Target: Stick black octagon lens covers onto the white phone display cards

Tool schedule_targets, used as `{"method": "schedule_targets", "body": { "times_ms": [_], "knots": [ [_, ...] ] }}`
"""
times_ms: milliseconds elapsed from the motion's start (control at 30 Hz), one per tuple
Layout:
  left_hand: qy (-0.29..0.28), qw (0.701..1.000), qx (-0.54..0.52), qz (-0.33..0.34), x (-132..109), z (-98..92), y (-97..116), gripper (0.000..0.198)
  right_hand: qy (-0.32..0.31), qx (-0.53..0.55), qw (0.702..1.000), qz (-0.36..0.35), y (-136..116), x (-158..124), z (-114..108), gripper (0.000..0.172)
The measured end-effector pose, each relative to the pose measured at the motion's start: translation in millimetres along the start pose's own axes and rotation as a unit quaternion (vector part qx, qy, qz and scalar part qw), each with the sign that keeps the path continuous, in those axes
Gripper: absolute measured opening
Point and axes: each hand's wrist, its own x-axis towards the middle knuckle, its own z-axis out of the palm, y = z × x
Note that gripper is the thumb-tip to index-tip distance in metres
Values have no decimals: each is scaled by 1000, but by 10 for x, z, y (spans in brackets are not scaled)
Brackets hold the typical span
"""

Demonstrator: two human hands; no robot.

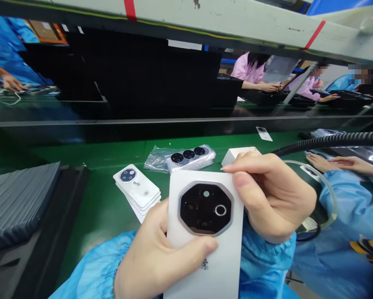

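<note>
A white phone (211, 261) with a black octagonal camera panel is upright in front of me, its back facing the camera. My left hand (161, 253) is wrapped around its left side, the thumb lying across the back below the panel. At the phone's top right corner, the thumb and forefinger of my right hand (273, 195) are pinched together. Whether a thin film lies between those fingertips, I cannot tell. Beyond the left hand lies a stack of white phone-shaped sheets (139, 187) with printed camera circles. Clear-bagged pieces with black discs (188, 155) lie behind the phone.
A white box (233, 153) sits partly behind my right hand. Grey sheets (20, 199) fill a dark tray at left. A ribbed black hose (329, 143) crosses at right, near a co-worker's hands (345, 164). A single printed card (264, 133) lies farther back on the green bench.
</note>
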Motion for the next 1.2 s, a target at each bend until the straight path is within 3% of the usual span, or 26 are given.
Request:
{"method": "schedule_targets", "body": {
  "times_ms": [267, 367, 600, 1200],
  "knots": [
    [34, 999, 12, -7, 10, 13, 43, 17, 11, 24, 1000, -5, 22, 1, 40, 14],
    [17, 1000, 7, -13, 26, 17, 42, 16, 14, -1, 1000, -2, 2, -12, 30, 13],
    [61, 990, -68, -104, -22, 90, 124, 10, 11, -77, 997, 18, -90, -21, -5, 14],
    [102, 987, -89, -89, -20, 131, 98, 11, 7, -97, 994, -44, -129, 51, 31, 15]
  ]
}}
